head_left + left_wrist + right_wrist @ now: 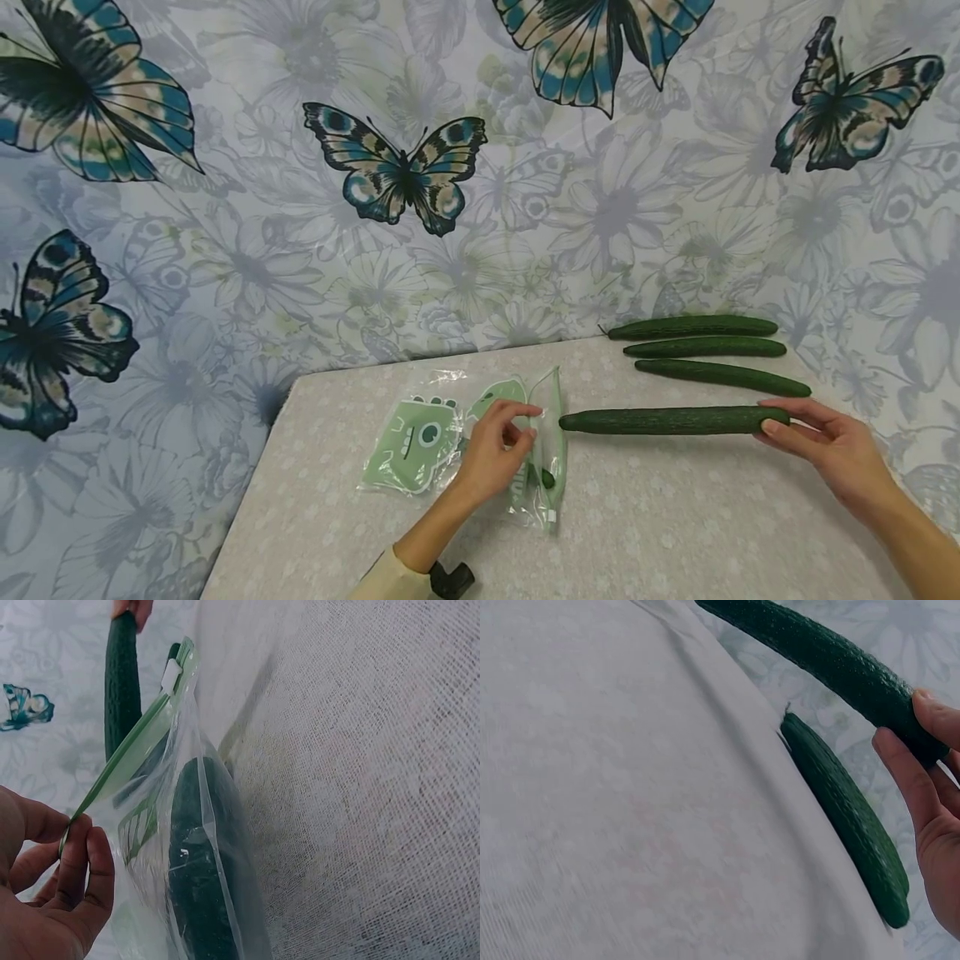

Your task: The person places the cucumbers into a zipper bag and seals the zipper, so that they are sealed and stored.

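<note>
My left hand [491,450] pinches the edge of a clear zip bag [557,454] with a green zip strip, its mouth parted toward the right. In the left wrist view, thumb and fingertips grip that green edge, and a white slider [171,676] sits at the strip's far end. Inside the bag lies a cucumber [196,855], mostly hidden from the head view. My right hand [840,450] holds another long cucumber [667,421] by its right end, thumb and fingers around it. This cucumber points left, its tip right by the bag's mouth.
Three more cucumbers [705,347] lie side by side at the table's back right. Left of my left hand lies a green cartoon monster print [416,446] in clear plastic. Pale patterned cloth covers the table [637,525]; a butterfly-print backdrop [525,275] rises behind it.
</note>
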Tool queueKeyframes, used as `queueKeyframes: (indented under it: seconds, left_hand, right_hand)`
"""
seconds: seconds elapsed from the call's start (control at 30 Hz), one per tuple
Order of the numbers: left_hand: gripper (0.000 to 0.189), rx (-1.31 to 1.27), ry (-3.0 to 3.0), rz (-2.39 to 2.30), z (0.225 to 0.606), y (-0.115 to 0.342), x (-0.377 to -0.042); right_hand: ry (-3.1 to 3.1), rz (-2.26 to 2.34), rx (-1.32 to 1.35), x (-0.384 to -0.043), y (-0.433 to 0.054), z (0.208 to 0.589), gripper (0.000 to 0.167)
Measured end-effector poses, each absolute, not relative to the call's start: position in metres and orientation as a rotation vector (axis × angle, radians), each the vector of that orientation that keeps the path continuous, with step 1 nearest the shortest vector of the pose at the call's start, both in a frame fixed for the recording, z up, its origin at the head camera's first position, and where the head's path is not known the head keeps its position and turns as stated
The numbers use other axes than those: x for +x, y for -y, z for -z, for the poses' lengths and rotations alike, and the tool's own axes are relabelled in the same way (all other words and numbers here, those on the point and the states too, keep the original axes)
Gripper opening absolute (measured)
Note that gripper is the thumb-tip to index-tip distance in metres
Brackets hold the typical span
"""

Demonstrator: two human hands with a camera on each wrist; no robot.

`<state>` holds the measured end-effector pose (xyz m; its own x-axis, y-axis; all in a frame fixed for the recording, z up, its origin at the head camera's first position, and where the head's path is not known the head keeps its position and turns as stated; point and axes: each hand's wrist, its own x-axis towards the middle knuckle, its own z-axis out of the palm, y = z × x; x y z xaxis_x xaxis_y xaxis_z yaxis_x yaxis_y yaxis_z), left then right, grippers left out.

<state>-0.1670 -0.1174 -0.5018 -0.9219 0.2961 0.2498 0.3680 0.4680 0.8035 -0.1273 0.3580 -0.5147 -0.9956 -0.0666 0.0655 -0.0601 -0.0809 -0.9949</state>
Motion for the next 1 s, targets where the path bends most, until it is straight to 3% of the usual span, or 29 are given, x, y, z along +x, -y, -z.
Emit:
queueKeyframes:
  seconds: [1.0]
  left_hand:
    - [0.033, -0.631, 2.620, 1.503, 0.500, 0.111, -0.167]
  right_hand:
    - [-2.118, 2.179, -0.140, -0.150, -0.237, 0.539, 0.039]
